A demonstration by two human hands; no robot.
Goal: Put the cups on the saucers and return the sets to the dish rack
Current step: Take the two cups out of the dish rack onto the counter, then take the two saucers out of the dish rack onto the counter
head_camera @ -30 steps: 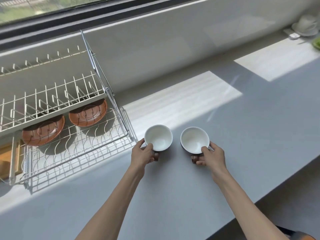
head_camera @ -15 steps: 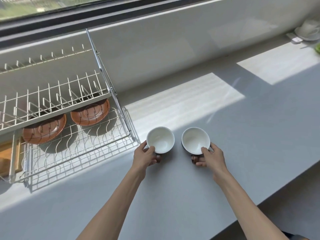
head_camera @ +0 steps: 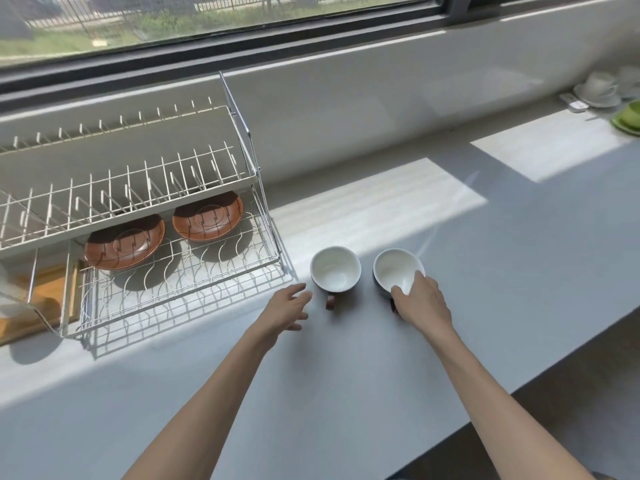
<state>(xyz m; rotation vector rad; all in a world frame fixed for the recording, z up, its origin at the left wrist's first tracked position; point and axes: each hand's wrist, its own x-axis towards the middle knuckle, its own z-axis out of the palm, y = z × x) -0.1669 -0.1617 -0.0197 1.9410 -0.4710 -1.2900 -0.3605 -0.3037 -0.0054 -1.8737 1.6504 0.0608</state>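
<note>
Two cups with white insides stand side by side on the grey counter. The left cup (head_camera: pixel 335 273) has a brown handle pointing toward me; my left hand (head_camera: pixel 288 306) lies just left of it, fingers spread, not touching. My right hand (head_camera: pixel 420 301) grips the right cup (head_camera: pixel 394 270) at its near rim and handle. Two brown saucers (head_camera: pixel 124 241) (head_camera: pixel 207 215) rest flat on the lower shelf of the wire dish rack (head_camera: pixel 180 285) at the left.
The rack's upper shelf (head_camera: pixel 121 188) overhangs the back of the saucers. A wooden board (head_camera: pixel 41 299) sits left of the rack. At the far right are a white cup set (head_camera: pixel 598 90) and a green dish (head_camera: pixel 628 119). The counter's front edge runs at lower right.
My left hand has let go of the left cup and drawn back to its left, fingers now spread. My right hand still holds the right cup. The camera has tilted up.
</note>
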